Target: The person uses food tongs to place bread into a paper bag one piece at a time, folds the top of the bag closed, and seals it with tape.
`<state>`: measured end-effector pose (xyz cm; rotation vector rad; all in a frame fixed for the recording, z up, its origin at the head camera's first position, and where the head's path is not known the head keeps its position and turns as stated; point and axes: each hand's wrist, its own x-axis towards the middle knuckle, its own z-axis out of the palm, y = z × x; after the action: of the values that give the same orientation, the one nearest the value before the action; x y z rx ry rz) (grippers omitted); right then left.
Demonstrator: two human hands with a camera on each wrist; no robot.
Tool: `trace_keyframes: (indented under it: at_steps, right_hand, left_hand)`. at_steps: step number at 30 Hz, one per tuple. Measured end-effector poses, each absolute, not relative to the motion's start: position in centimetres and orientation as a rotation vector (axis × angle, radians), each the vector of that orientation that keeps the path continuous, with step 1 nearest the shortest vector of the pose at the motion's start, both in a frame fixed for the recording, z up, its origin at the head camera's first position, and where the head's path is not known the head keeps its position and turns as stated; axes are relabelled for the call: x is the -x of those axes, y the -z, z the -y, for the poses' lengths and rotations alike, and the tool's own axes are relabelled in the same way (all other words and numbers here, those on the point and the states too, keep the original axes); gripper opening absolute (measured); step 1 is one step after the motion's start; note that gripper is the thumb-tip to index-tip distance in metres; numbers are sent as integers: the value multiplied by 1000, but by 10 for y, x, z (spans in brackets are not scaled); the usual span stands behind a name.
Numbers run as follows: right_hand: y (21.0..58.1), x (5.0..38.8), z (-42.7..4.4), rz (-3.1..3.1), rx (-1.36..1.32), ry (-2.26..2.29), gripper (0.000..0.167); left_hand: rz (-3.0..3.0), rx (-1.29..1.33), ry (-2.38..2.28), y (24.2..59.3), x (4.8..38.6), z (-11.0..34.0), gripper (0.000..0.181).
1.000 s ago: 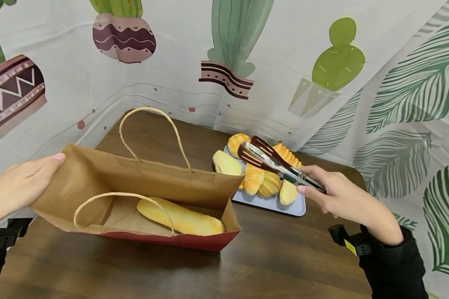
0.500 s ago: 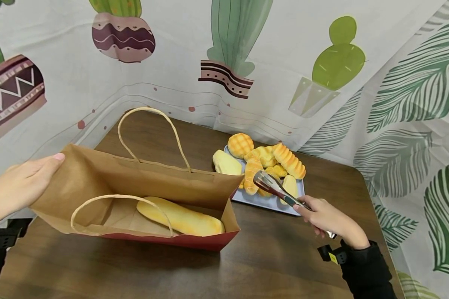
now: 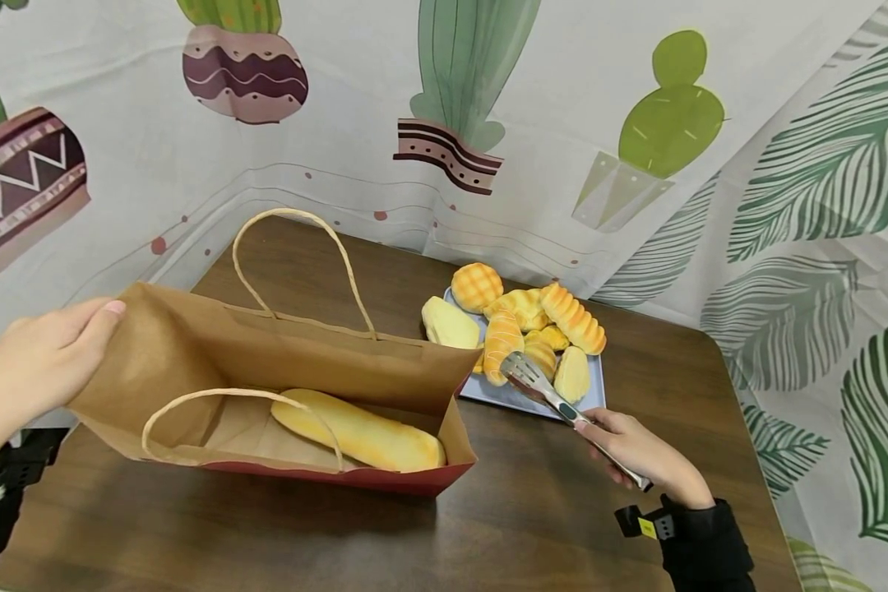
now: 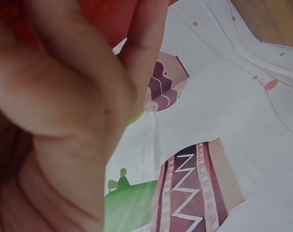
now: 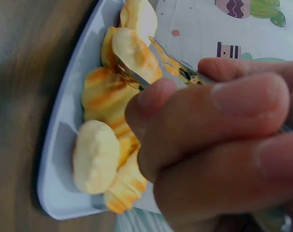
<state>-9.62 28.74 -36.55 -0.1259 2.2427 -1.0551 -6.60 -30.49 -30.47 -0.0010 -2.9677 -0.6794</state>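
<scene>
My left hand holds the left edge of a brown paper bag with a red outside, its thumb along the rim. The bag's mouth gapes, and a long yellow bread loaf lies inside. My right hand grips metal serving tongs by the handles. Their slotted tips are at the near end of an iced bread roll on a pale blue tray. Whether the tips pinch that roll I cannot tell. In the right wrist view, fingers partly hide the tongs.
Several other breads crowd the tray, among them a round crosshatched bun, a ridged loaf and a pale bun. Two rope handles rise from the bag. A cactus-print cloth hangs behind the brown table.
My right hand has drawn back toward the table's near side with the tongs, whose tips have dropped from above the tray to the iced roll. The left hand stays at the bag.
</scene>
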Motion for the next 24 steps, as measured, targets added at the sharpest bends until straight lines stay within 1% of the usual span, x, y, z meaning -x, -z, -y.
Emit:
trace_keyframes:
  at_steps: [3, 6, 10, 14, 19, 24]
  right_hand:
    - [372, 96, -284, -2246, 106, 1087, 42]
    - [378, 96, -281, -2277, 95, 1097, 40]
    - [383, 97, -281, -2318, 139, 1102, 33]
    - [382, 96, -283, -2373, 209, 1084, 33]
    - [366, 90, -282, -2464, 279, 1085, 27]
    - [330, 81, -277, -2565, 460, 1172, 20]
  left_hand:
    - [2965, -2, 652, 303, 66, 303, 43]
    - [2963, -3, 622, 303, 67, 303, 42]
    - [2952, -3, 587, 303, 67, 303, 41]
    - [2955, -20, 582, 300, 68, 302, 40]
    - [2984, -21, 565, 299, 70, 304, 40]
    - [3013, 1, 567, 301, 73, 307, 42]
